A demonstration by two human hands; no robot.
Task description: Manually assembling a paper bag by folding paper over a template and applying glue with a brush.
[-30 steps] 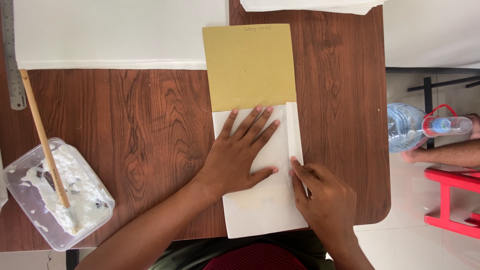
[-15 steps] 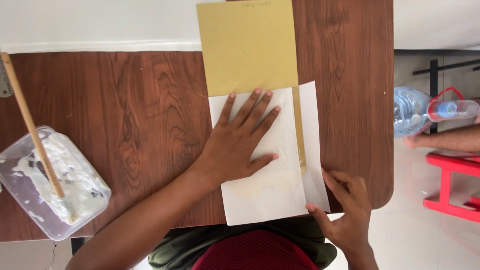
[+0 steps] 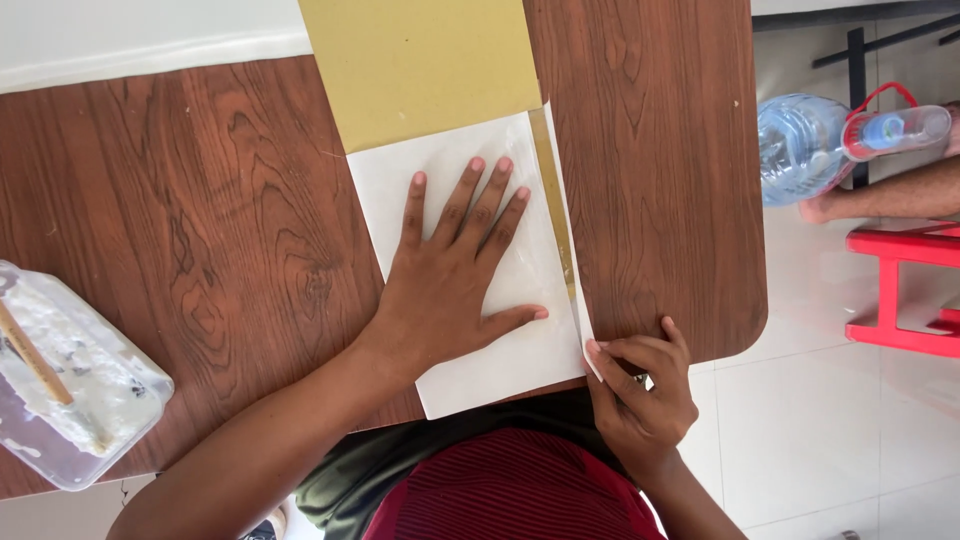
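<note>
Pressing flat with 5 fingers spread wide, the left hand (image 3: 455, 285) lies on the white sheet (image 3: 470, 350) near the wooden table's (image 3: 200, 220) front edge. The right hand (image 3: 645, 385) pinches the sheet's lower right corner. Tan cardboard (image 3: 420, 60) lies under the sheet's far end. A plastic paste tub (image 3: 70, 400) with a stick (image 3: 35, 362) sits at the left.
</note>
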